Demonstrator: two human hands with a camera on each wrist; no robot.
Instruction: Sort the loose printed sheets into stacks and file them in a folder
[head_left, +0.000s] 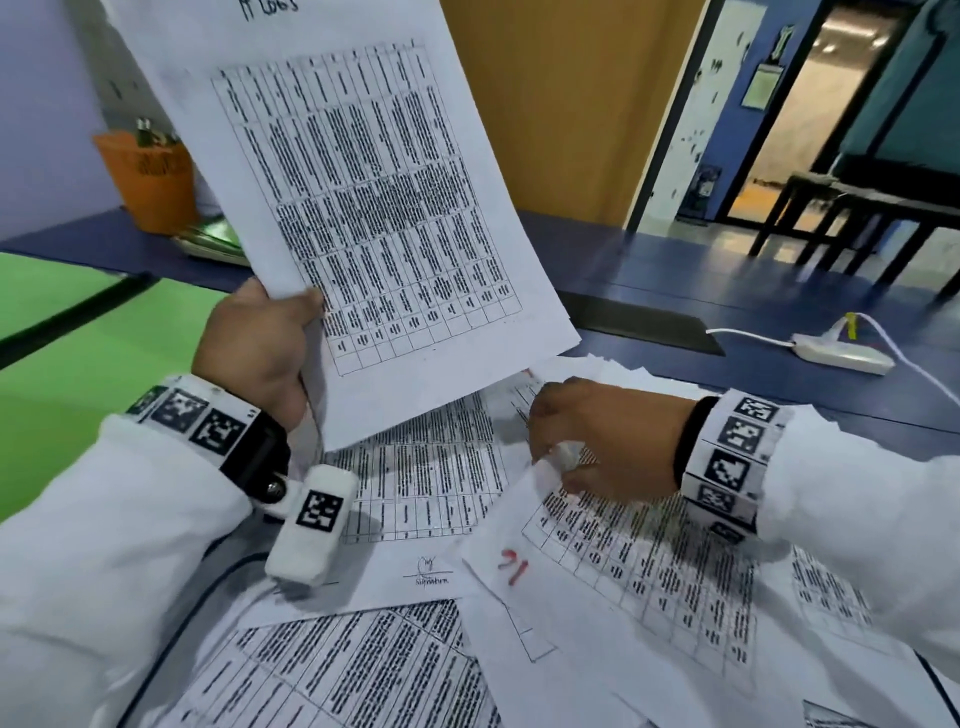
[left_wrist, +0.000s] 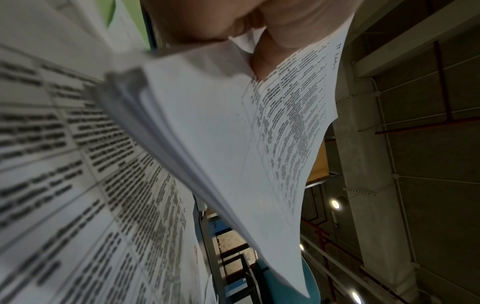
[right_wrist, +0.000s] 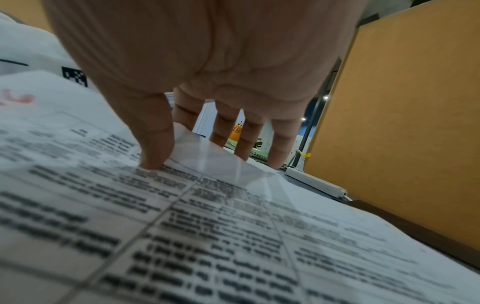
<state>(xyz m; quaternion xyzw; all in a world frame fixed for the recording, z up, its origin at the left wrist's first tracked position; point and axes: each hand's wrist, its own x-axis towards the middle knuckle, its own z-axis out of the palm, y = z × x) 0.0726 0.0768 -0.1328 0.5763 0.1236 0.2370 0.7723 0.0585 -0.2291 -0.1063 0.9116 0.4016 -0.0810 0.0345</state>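
My left hand (head_left: 291, 325) grips a thin stack of printed sheets (head_left: 363, 208) by its lower left corner and holds it upright above the table, thumb on the front. From the left wrist view the stack (left_wrist: 221, 133) fans slightly under my left hand (left_wrist: 233, 24). Loose printed sheets (head_left: 415, 478) lie overlapped across the table. My right hand (head_left: 553, 460) pinches the raised corner of a sheet with a red mark (head_left: 597, 571). In the right wrist view the thumb (right_wrist: 155, 148) presses that sheet (right_wrist: 207, 226) while the fingers sit behind its lifted corner (right_wrist: 207, 158).
An orange container (head_left: 150, 176) stands at the back left of the blue table (head_left: 727, 270). A white power strip (head_left: 841, 356) with its cable lies at the right, beside a dark slot (head_left: 639, 322). A green surface (head_left: 78, 364) borders the left. Dark benches (head_left: 857, 218) stand beyond.
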